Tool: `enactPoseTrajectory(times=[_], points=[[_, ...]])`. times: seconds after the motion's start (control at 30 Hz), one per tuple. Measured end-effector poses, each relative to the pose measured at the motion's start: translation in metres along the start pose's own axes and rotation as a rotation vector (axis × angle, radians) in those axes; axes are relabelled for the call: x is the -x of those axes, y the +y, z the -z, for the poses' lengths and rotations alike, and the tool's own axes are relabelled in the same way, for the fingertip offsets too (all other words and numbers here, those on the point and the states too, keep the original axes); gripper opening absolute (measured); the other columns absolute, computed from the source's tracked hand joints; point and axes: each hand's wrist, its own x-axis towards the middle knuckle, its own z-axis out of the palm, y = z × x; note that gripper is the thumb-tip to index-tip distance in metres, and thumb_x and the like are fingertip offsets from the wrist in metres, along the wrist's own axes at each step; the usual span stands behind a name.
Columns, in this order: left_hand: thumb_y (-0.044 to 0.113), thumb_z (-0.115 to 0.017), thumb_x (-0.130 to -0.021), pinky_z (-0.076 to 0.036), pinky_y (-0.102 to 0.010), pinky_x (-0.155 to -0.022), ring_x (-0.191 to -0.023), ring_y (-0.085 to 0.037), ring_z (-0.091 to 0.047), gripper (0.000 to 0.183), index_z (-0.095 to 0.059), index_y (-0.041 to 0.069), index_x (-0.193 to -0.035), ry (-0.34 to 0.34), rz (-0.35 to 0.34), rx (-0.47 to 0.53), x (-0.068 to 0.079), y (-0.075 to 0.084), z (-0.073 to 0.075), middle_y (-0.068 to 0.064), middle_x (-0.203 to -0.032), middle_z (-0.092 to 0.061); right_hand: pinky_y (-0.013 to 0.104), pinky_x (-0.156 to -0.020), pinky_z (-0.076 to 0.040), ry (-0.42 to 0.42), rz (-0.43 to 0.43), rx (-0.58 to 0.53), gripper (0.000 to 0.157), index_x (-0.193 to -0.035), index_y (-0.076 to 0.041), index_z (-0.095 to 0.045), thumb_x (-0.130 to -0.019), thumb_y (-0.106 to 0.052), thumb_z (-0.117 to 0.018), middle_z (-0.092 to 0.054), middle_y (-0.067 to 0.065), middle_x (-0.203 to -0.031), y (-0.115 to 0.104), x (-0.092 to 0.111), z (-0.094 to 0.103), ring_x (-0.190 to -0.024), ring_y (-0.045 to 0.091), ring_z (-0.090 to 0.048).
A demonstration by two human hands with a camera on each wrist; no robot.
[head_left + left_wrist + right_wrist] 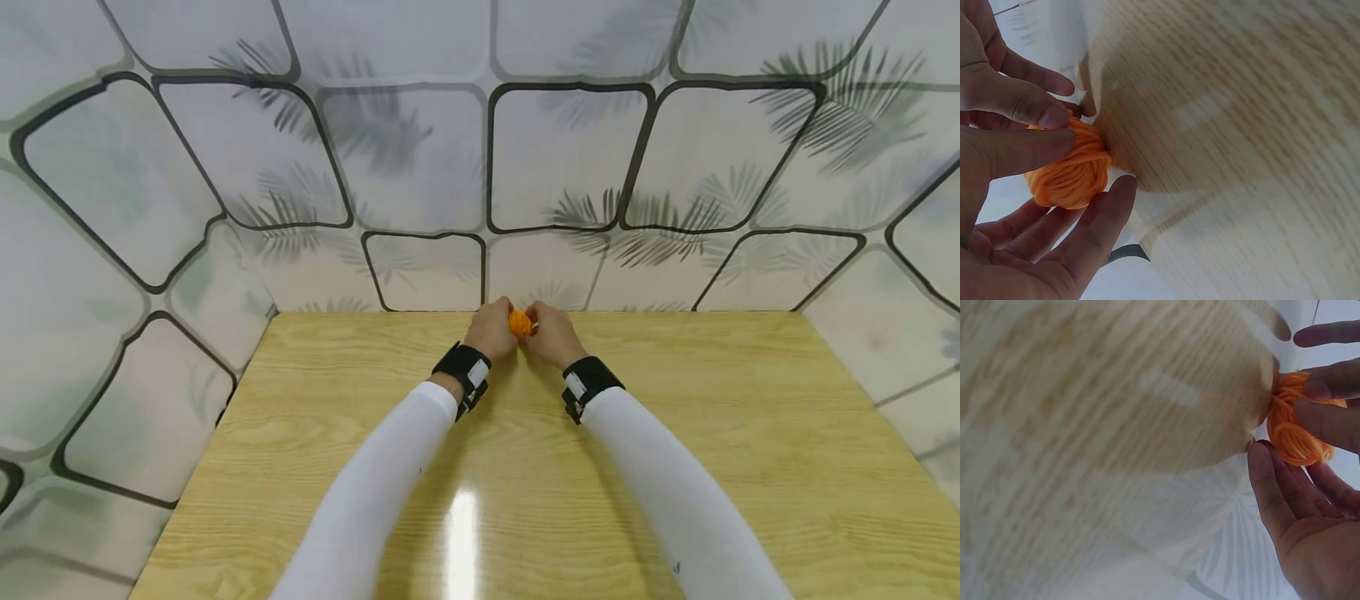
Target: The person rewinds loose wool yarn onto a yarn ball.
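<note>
A small ball of orange yarn is between my two hands at the far edge of the table. My left hand holds it from the left. In the left wrist view, the left thumb lies across the yarn ball and the curled fingers are below it. My right hand grips the other side; in the right wrist view its thumb lies over looped strands of the yarn ball. The hands hide part of the ball.
The wooden table extends toward me and to both sides. Directly behind the hands rises a pale wall covering with dark outlines and leaf prints. A black band wraps each wrist, above white sleeves.
</note>
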Motion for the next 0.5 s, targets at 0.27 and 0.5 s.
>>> enactPoseTrajectory(times=[0.27, 0.5], points=[[0.011, -0.068, -0.073, -0.047, -0.031, -0.081, -0.094, -0.024, -0.055, 0.056, -0.046, 0.005, -0.125, 0.006, 0.001, 0.015, -0.002, 0.0, 0.001, -0.013, -0.112, -0.056, 0.031, -0.075, -0.05, -0.009, -0.002, -0.023, 0.044, -0.113, 0.003, -0.05, -0.076, -0.01, -0.069, -0.057, 0.02, -0.111, 0.0, -0.002, 0.003, -0.093, 0.028, -0.06], [0.017, -0.065, -0.079, -0.047, -0.038, -0.083, -0.108, -0.031, -0.051, 0.062, -0.039, 0.005, -0.135, 0.036, -0.032, -0.009, 0.025, -0.001, 0.011, -0.018, -0.127, -0.047, 0.036, -0.077, -0.05, -0.035, -0.019, -0.054, 0.056, -0.128, 0.0, -0.043, -0.079, -0.014, -0.067, -0.053, 0.021, -0.118, 0.006, 0.015, 0.011, -0.098, 0.032, -0.058]])
